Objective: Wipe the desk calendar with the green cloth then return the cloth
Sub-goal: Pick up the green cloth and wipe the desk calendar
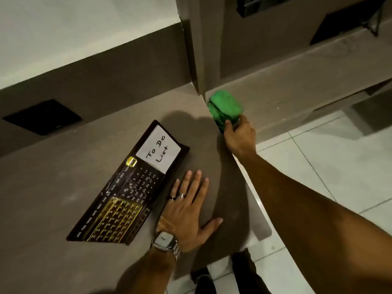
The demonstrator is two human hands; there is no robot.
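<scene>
Right hand [237, 134] pinches the folded cloth [224, 109] on the far ledge; left hand [188, 211] lies spread on the desk [63, 177], just beside the calendar [127, 187], likely to steady it.

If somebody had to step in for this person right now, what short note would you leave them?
Left hand: flat on the desk, open, beside the calendar, not touching it as far as I can tell.
Right hand: reached out to the green cloth, fingers on its near edge; whether the grip is closed is unclear.
Cloth: bunched on the lower ledge past the desk's edge.
Calendar: lying flat on the desk, a "To Do List" note on it.
Done: cannot tell whether wiping has happened.
Left: if not, wipe the calendar, then return the cloth.
</scene>
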